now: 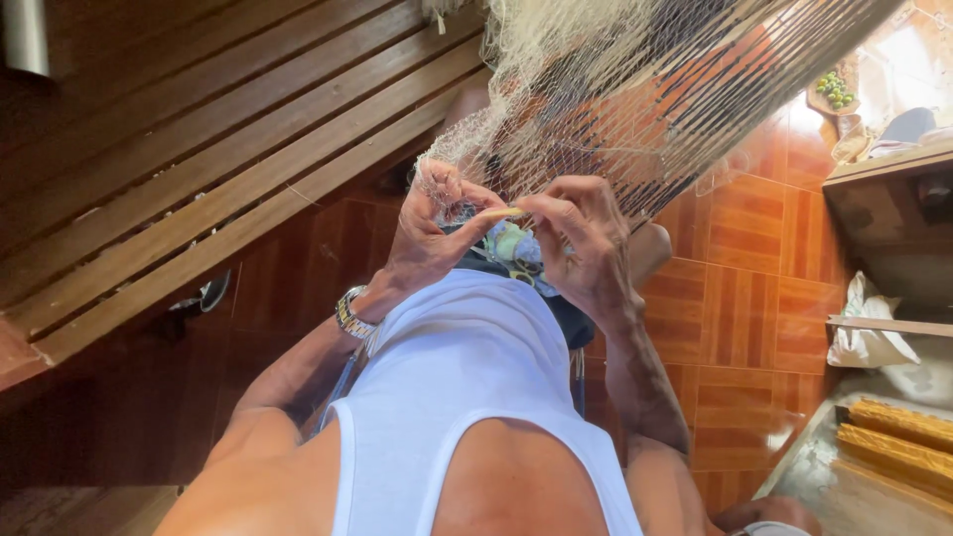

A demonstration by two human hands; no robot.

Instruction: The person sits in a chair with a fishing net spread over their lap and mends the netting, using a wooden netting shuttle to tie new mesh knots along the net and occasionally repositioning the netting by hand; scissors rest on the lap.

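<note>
A pale, fine-meshed fishing net (586, 79) hangs down from above in front of me. My left hand (432, 233), with a metal watch (352, 316) on its wrist, pinches a bunch of the mesh. My right hand (586, 248) grips a slim yellowish netting needle (501, 212) whose tip reaches across to my left thumb. Both hands meet close together above my lap, over my white sleeveless top (467, 377). A greenish bundle (511, 243) lies just below the hands; what it is I cannot tell.
A slatted wooden bench (199, 169) runs along the left. The floor is orange-brown tile (745, 298). At right stand a wooden shelf (884, 184), a white bag (864, 333), yellow ribbed pieces (898, 442) and, farther off, a plate of green fruit (834, 91).
</note>
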